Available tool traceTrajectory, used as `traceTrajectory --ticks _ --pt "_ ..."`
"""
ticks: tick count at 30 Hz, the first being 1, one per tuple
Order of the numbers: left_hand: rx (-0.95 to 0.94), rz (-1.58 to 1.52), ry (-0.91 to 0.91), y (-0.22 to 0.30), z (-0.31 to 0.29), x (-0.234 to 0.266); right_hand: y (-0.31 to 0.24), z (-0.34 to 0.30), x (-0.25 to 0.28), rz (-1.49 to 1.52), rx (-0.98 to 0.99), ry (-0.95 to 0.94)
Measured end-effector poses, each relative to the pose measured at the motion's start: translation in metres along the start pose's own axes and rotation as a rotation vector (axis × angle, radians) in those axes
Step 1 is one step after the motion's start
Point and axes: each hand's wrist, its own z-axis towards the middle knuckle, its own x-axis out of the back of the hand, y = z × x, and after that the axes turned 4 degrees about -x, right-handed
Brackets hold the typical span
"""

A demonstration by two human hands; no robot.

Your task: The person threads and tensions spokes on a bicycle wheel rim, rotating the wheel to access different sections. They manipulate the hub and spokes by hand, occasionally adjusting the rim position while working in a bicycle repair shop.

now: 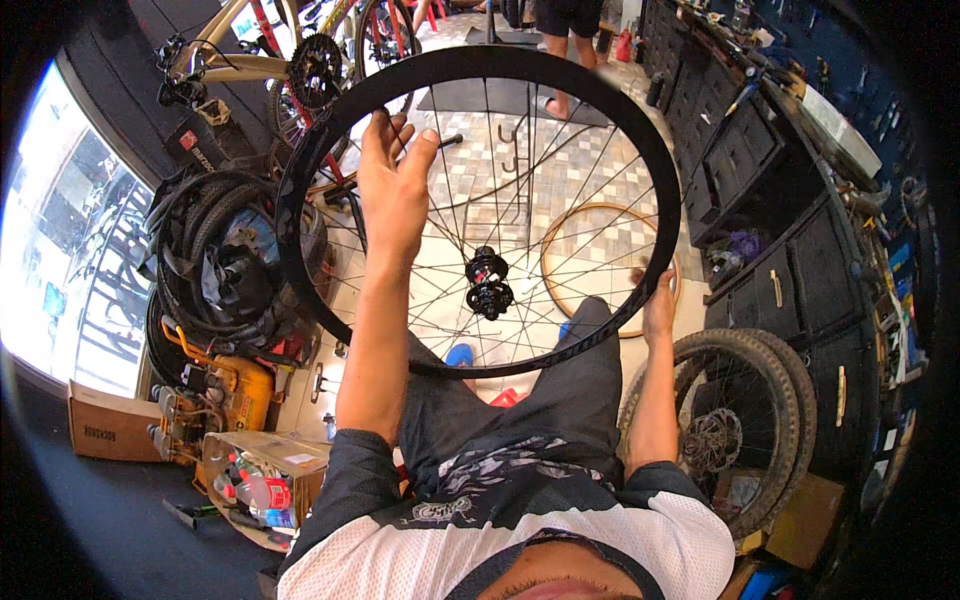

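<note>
Bright daylight from the left window [70, 240] (overexposed); fisheye-bent, dark corners.

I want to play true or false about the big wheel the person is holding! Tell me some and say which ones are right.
1. Both hands are on the black wheel rim. True: the left hand is at the upper part, the right hand at the lower right edge.
2. The rim has a fat tyre on it. False: it is bare.
3. The black hub sits in the middle of the spokes. True.
4. The wheel with the knobbly tyre is being held. False: it is at the person's right, untouched.
</note>
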Motion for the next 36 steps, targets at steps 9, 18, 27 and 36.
traceTrajectory --ticks 9,18,27,36 --pt "0.048 0.008 0.049 0.04 0.002 0.07 -0.084 0.025 -0.065 -0.056 0.0 0.044" --pt "-0.16 -0.033 0.209 0.009 -0.069 0.088 -0.096 0.043 -0.07 -0.067 0.078 0.109" --pt "-0.247 0.368 -0.052 -0.006 -0.102 0.052 -0.084 0.046 -0.074 -0.114 0.131 0.143" --pt "-0.154 -0.035 -0.017 -0.02 -0.027 -0.024 -0.087 0.049 -0.054 -0.143 0.095 0.116"
